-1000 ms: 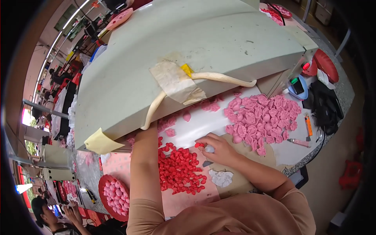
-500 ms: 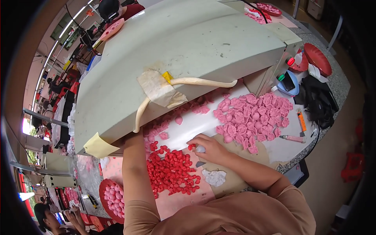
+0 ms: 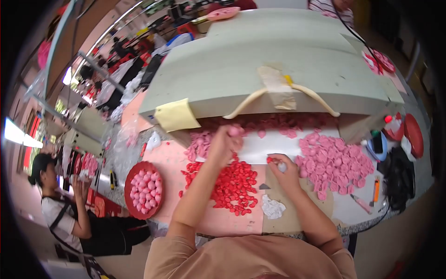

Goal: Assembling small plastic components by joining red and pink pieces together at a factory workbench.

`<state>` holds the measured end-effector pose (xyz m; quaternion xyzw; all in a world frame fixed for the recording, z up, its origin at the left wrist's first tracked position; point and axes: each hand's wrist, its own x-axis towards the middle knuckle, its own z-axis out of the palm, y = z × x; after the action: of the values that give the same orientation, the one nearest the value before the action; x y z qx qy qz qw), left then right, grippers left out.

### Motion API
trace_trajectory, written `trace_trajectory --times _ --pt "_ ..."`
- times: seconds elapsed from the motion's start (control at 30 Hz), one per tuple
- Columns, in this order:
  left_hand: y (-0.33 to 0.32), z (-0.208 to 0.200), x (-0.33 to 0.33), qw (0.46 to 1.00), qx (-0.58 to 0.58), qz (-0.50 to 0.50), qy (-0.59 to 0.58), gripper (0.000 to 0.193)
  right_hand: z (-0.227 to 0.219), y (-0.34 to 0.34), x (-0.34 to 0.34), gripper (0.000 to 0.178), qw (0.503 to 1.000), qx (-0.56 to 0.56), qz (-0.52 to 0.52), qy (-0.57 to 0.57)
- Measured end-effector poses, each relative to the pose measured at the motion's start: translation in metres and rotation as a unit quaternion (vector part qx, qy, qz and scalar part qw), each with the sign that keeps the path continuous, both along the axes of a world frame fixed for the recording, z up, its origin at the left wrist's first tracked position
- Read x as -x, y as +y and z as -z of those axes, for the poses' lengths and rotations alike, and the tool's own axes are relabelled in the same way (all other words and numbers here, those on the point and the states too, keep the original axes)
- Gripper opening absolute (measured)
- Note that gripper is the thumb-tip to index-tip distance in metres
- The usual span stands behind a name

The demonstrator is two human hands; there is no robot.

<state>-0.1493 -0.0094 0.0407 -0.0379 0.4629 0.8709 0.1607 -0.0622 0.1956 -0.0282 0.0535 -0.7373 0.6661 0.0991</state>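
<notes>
My left hand (image 3: 224, 143), smeared by motion, is at the opening under the grey-green metal housing (image 3: 278, 56); its fingers are closed on a round pink piece (image 3: 235, 130). Below that forearm spreads a heap of small glossy red pieces (image 3: 237, 186). To the right, my right hand (image 3: 287, 176) pinches one red piece (image 3: 269, 159) at its fingertips. The same hand holds a small translucent whitish bottle (image 3: 282, 167) against the palm. Beside it lies a wide heap of pink petal-like cups (image 3: 337, 160). More pink pieces (image 3: 202, 143) lie beneath the housing, partly hidden.
A red bowl (image 3: 140, 166) of pink balls with red bits stands at left. Crumpled white paper (image 3: 272, 207) lies near my right forearm. At right are an orange cutter (image 3: 376, 189), a tube (image 3: 361, 203), a black bag (image 3: 400, 179) and a blue tray (image 3: 383, 156). A co-worker (image 3: 69, 204) sits at far left.
My left hand has come out from under the housing with a pink piece. My right hand keeps the red piece and bottle. The view has turned left, bringing the red bowl fully in.
</notes>
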Motion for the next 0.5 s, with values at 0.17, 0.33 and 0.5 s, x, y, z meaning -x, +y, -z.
trace_trajectory --times 0.17,0.33,0.5 --pt "0.014 0.014 -0.097 0.992 0.098 0.08 -0.019 0.032 -0.018 -0.016 -0.017 0.021 0.998 -0.032 -0.037 0.032" --pt "0.02 0.02 -0.118 0.981 0.163 0.06 0.085 0.025 -0.025 -0.029 -0.026 0.021 0.97 -0.132 -0.094 0.184" --pt "0.012 0.035 -0.117 0.985 0.132 0.088 0.062 0.03 -0.017 -0.032 -0.027 0.021 0.976 -0.14 -0.073 0.15"
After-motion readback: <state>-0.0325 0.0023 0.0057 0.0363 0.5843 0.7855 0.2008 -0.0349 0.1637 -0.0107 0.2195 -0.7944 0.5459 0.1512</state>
